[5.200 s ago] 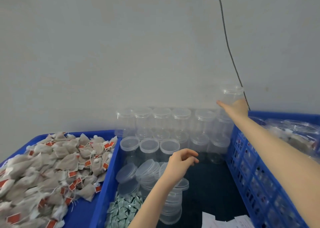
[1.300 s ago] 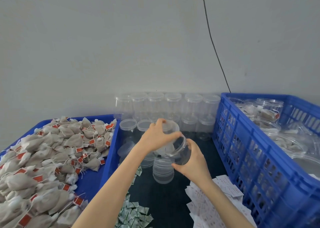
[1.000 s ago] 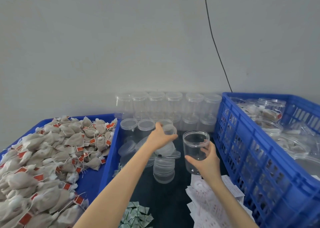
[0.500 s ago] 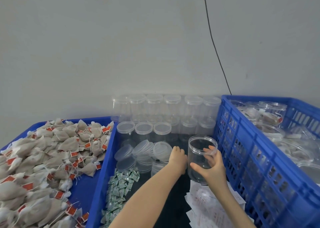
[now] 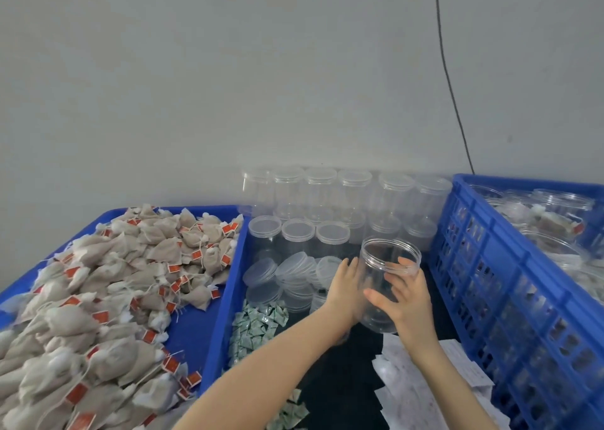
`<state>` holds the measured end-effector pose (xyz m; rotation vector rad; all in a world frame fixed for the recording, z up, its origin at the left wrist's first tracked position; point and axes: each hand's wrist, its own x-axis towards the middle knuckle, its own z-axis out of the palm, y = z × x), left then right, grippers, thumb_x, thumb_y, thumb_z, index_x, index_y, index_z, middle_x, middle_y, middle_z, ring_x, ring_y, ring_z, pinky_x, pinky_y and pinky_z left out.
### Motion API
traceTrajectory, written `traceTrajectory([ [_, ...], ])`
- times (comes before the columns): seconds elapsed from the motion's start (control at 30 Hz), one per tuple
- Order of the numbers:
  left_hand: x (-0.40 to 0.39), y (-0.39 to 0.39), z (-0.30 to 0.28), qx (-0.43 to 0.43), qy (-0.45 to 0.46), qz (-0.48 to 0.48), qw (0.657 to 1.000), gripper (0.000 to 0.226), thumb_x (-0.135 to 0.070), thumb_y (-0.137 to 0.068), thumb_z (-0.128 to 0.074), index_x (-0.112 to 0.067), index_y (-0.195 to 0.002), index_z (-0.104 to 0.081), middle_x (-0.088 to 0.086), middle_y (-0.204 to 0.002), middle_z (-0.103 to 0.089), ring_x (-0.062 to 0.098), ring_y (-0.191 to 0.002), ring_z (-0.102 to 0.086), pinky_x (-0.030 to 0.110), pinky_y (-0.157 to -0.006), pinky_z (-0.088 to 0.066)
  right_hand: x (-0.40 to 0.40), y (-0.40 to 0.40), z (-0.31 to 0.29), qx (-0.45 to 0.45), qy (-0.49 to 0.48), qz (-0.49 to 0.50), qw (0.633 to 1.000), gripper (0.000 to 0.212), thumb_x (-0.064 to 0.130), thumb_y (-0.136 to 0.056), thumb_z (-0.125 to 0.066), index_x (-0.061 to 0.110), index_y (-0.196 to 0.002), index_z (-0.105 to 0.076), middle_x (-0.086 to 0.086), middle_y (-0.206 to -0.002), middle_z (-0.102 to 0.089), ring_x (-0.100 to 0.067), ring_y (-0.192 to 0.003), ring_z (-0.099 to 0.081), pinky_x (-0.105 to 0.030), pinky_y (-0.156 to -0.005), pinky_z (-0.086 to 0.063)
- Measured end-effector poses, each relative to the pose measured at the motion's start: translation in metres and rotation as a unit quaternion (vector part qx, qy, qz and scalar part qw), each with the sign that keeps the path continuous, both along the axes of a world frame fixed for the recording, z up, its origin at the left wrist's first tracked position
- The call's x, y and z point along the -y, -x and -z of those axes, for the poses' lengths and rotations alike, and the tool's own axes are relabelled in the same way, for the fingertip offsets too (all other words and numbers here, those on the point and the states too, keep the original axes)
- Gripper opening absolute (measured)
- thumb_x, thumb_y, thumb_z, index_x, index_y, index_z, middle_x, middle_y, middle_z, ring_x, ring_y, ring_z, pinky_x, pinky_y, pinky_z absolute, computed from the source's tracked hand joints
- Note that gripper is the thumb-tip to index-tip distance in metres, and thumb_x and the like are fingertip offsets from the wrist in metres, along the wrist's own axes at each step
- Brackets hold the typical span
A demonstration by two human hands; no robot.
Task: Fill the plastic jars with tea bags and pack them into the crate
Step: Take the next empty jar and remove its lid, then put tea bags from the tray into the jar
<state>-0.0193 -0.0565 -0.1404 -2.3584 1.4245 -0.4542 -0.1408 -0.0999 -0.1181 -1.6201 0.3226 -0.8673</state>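
An open, empty clear plastic jar (image 5: 387, 254) stands upright over the dark table between the blue tray and the blue crate (image 5: 510, 285). My right hand (image 5: 407, 302) grips its near side, fingers curled round the wall. With straight fingers, my left hand (image 5: 346, 287) lies against the jar's left side. A big heap of tea bags (image 5: 108, 285) with red tags fills the blue tray (image 5: 225, 302) on the left. Filled, lidded jars (image 5: 555, 213) sit inside the crate.
Rows of empty lidded jars (image 5: 327, 194) stand against the back wall. Loose clear lids (image 5: 291, 272) lie piled left of my hands, with small green sachets (image 5: 258, 326) below them. White paper slips (image 5: 421, 387) lie near the crate. A black cable (image 5: 451, 86) hangs down the wall.
My right hand took a jar from the back and my left hand removed its lid and laid it on the lid pile. Now the left hand has come against the jar's side.
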Motion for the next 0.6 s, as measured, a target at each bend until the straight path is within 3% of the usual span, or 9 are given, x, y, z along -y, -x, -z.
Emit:
traceTrajectory([
  [0.07,-0.016,-0.008,-0.012,-0.028,0.038,-0.031,0.998,0.064,-0.035,-0.095,-0.045,-0.01,-0.149,-0.021,0.015,-0.157,-0.017,0.032,-0.145,-0.013,0.046,-0.118,-0.009,-0.005,-0.001,-0.004,0.001,-0.007,-0.017,1.0,0.079,-0.004,-0.062,-0.087,0.022,-0.126,-0.047,-0.003,-0.125,-0.062,-0.015,-0.121,-0.06,-0.033,-0.104,-0.045],
  [0.13,-0.036,-0.022,-0.029,-0.05,0.092,-0.067,0.992,0.061,-0.032,-0.096,-0.046,-0.009,-0.149,-0.026,0.015,-0.158,-0.012,0.03,-0.147,-0.007,0.045,-0.119,-0.006,-0.013,-0.005,-0.005,-0.01,0.012,-0.026,1.0,0.08,0.0,-0.062,-0.089,0.025,-0.125,-0.046,0.002,-0.124,-0.062,-0.009,-0.118,-0.06,-0.029,-0.101,-0.045],
  [0.2,-0.058,-0.038,-0.049,-0.066,0.179,-0.09,0.978,0.049,-0.027,-0.094,-0.047,-0.011,-0.141,-0.041,0.015,-0.155,-0.024,0.03,-0.145,-0.016,0.044,-0.118,-0.011,-0.024,-0.01,-0.003,-0.025,0.018,-0.041,0.999,0.08,0.001,-0.062,-0.089,0.033,-0.121,-0.045,0.008,-0.123,-0.06,-0.003,-0.115,-0.059,-0.027,-0.099,-0.046],
  [0.3,-0.098,-0.064,-0.078,-0.061,0.33,-0.137,0.932,0.035,-0.019,-0.091,-0.046,-0.013,-0.124,-0.055,0.009,-0.137,-0.048,0.026,-0.129,-0.04,0.037,-0.107,-0.03,-0.043,-0.02,0.005,-0.05,-0.003,-0.072,0.996,0.081,-0.001,-0.061,-0.09,0.031,-0.121,-0.046,0.005,-0.124,-0.06,-0.008,-0.116,-0.058,-0.032,-0.101,-0.046],
  [0.37,-0.127,-0.084,-0.087,-0.063,0.393,-0.181,0.899,0.034,-0.017,-0.091,-0.046,-0.011,-0.123,-0.056,0.01,-0.129,-0.053,0.028,-0.12,-0.047,0.037,-0.097,-0.037,-0.058,-0.025,0.012,-0.067,-0.01,-0.09,0.994,0.083,0.002,-0.058,-0.092,0.033,-0.12,-0.046,0.014,-0.118,-0.059,0.0,-0.112,-0.057,-0.024,-0.096,-0.045],
  [0.47,-0.171,-0.111,-0.075,-0.114,0.4,-0.277,0.866,0.035,-0.013,-0.092,-0.045,-0.004,-0.125,-0.052,0.016,-0.127,-0.052,0.033,-0.116,-0.048,0.04,-0.089,-0.043,-0.08,-0.027,0.02,-0.088,-0.001,-0.123,0.989,0.087,0.032,-0.045,-0.095,0.036,-0.119,-0.048,0.025,-0.115,-0.06,0.014,-0.108,-0.056,-0.005,-0.085,-0.042],
  [0.53,-0.195,-0.124,-0.052,-0.174,0.361,-0.351,0.846,0.04,-0.016,-0.094,-0.046,-0.001,-0.131,-0.044,0.02,-0.134,-0.044,0.036,-0.123,-0.042,0.043,-0.095,-0.041,-0.092,-0.028,0.025,-0.091,0.006,-0.138,0.986,0.088,0.046,-0.039,-0.087,0.036,-0.118,-0.049,0.028,-0.11,-0.064,0.019,-0.105,-0.054,0.001,-0.08,-0.041],
  [0.6,-0.213,-0.133,-0.025,-0.235,0.274,-0.398,0.843,0.047,-0.019,-0.095,-0.047,0.0,-0.136,-0.036,0.024,-0.141,-0.036,0.038,-0.13,-0.036,0.043,-0.103,-0.036,-0.103,-0.031,0.029,-0.093,0.009,-0.158,0.983,0.087,0.047,-0.041,-0.086,0.035,-0.119,-0.048,0.037,-0.109,-0.061,0.019,-0.105,-0.054,0.001,-0.079,-0.04],
])
